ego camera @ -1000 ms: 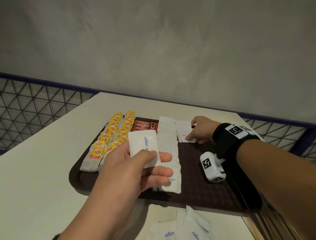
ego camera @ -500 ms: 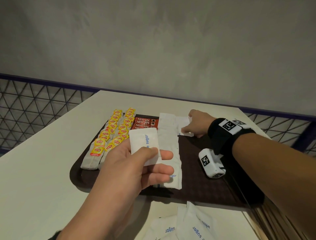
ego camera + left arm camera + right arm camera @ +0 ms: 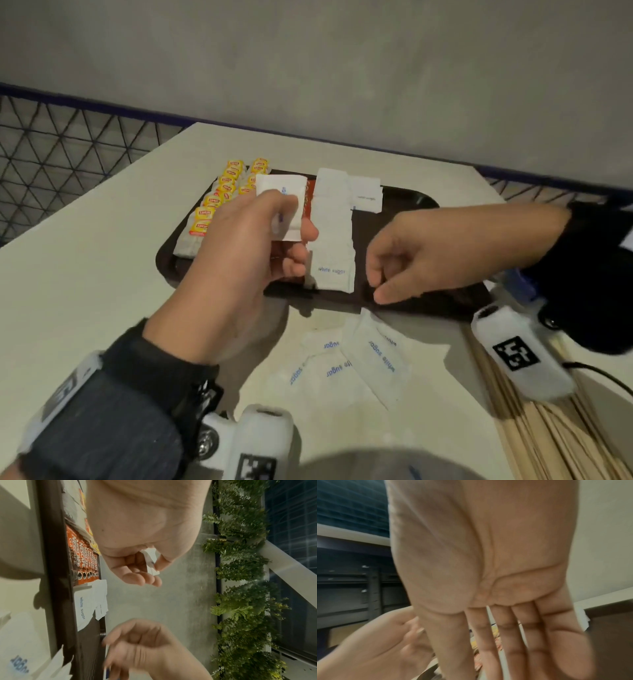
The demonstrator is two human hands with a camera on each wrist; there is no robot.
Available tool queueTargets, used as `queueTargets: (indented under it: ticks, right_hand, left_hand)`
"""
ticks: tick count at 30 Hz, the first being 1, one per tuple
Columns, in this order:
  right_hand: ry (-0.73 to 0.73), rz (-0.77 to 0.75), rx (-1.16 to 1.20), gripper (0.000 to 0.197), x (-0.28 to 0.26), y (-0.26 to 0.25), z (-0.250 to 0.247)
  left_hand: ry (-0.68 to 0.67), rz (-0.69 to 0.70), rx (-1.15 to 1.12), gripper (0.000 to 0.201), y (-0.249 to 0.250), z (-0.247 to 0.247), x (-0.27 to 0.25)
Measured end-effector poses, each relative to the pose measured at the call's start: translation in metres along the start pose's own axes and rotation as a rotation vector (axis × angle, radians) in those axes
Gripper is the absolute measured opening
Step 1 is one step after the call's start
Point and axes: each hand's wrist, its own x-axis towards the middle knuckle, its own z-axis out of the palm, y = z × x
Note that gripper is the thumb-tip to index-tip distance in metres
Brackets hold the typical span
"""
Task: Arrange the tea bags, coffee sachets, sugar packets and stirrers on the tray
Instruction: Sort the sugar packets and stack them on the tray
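left fingers (image 3: 301, 236) pinch a sugar packet (image 3: 281, 192); right hand (image 3: 428, 250) loosely spread, holding nothing.

Black wrist straps (image 3: 144, 373), white camera units (image 3: 520, 353) with black square markers

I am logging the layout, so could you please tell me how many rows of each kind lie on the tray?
Tea bags: 2 rows
Coffee sachets: 1 row
Sugar packets: 2 rows, one long, one short at the far end
Stirrers: 0 rows; they lie on the table
Total: 5 rows on the tray
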Motion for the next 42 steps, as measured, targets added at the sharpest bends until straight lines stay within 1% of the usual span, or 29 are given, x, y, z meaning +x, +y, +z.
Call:
queueTargets:
  ticks: [1, 3, 4, 5, 7, 9, 11, 14, 17, 19, 20, 22, 24, 26, 28, 29, 30, 32, 36, 39, 42]
  right_hand:
    - [-0.028, 0.028, -0.088, 0.028, -0.010, -0.007, 0.011]
    - [-0.029, 0.104, -0.187, 0.044, -0.021, -0.016, 0.031]
    - [-0.008, 0.129, -0.189, 0.049, -0.024, -0.018, 0.040]
    - [0.028, 0.145, -0.160, 0.050, -0.027, -0.020, 0.047]
    - [0.117, 0.157, -0.061, 0.049, -0.032, -0.023, 0.055]
    - [0.160, 0.137, 0.028, 0.049, -0.038, -0.026, 0.061]
    - [0.173, 0.106, 0.067, 0.048, -0.041, -0.028, 0.070]
    - [0.206, 0.077, 0.065, 0.039, -0.041, -0.028, 0.084]
    - [0.204, 0.070, 0.183, 0.035, -0.044, -0.025, 0.085]
    - [0.196, 0.064, 0.334, 0.037, -0.048, -0.023, 0.080]
    - [0.190, 0.058, 0.461, 0.038, -0.051, -0.021, 0.076]
    - [0.227, 0.018, 0.820, 0.039, -0.055, -0.018, 0.067]
    - [0.347, -0.033, 1.244, 0.041, -0.056, -0.014, 0.056]
    - [0.480, -0.113, 1.638, 0.032, -0.053, -0.012, 0.047]
    - [0.530, -0.232, 2.007, 0.015, -0.046, -0.014, 0.046]
    - [0.536, -0.290, 2.143, 0.009, -0.041, -0.014, 0.048]
    - [0.554, -0.320, 2.227, 0.007, -0.036, -0.014, 0.050]
    - [0.614, -0.303, 2.303, 0.016, -0.026, -0.014, 0.056]
    - [0.657, -0.261, 2.302, 0.029, -0.023, -0.010, 0.064]
    - [0.675, -0.252, 2.290, 0.030, -0.025, -0.011, 0.067]
    - [0.674, -0.206, 2.219, 0.028, -0.024, -0.017, 0.070]
  left_hand:
    - [-0.008, 0.003, 0.010, 0.007, 0.000, 0.000, -0.001]
    - [-0.017, 0.006, 0.026, 0.009, -0.001, 0.002, -0.003]
    - [-0.016, 0.005, 0.034, 0.009, -0.001, 0.003, -0.003]
    - [-0.013, 0.003, 0.040, 0.010, -0.001, 0.005, -0.004]
    - [-0.007, -0.004, 0.049, 0.009, -0.003, 0.007, -0.005]
    - [-0.006, -0.006, 0.062, 0.009, -0.004, 0.008, -0.005]
    - [-0.007, -0.007, 0.083, 0.009, -0.005, 0.009, -0.007]
    - [-0.019, -0.006, 0.103, 0.010, -0.004, 0.011, -0.011]
    - [-0.025, -0.013, 0.116, 0.011, -0.003, 0.013, -0.014]
    - [-0.033, -0.025, 0.120, 0.009, -0.003, 0.014, -0.016]
    - [-0.037, -0.035, 0.119, 0.009, -0.003, 0.015, -0.017]
    - [-0.056, -0.058, 0.097, 0.013, -0.002, 0.017, -0.019]
    - [-0.078, -0.078, 0.070, 0.021, -0.001, 0.019, -0.022]
    - [-0.088, -0.089, 0.081, 0.025, -0.001, 0.020, -0.023]
    - [-0.099, -0.097, 0.096, 0.025, -0.001, 0.021, -0.025]
    - [-0.107, -0.098, 0.092, 0.025, -0.001, 0.021, -0.025]
    - [-0.115, -0.094, 0.079, 0.025, -0.001, 0.021, -0.026]
    - [-0.112, -0.068, 0.037, 0.025, 0.000, 0.020, -0.025]
    - [-0.042, -0.035, -0.004, 0.021, -0.003, 0.018, -0.022]
    - [-0.008, -0.039, 0.018, 0.023, -0.006, 0.017, -0.020]
    - [-0.042, -0.037, 0.015, 0.021, -0.008, 0.017, -0.019]
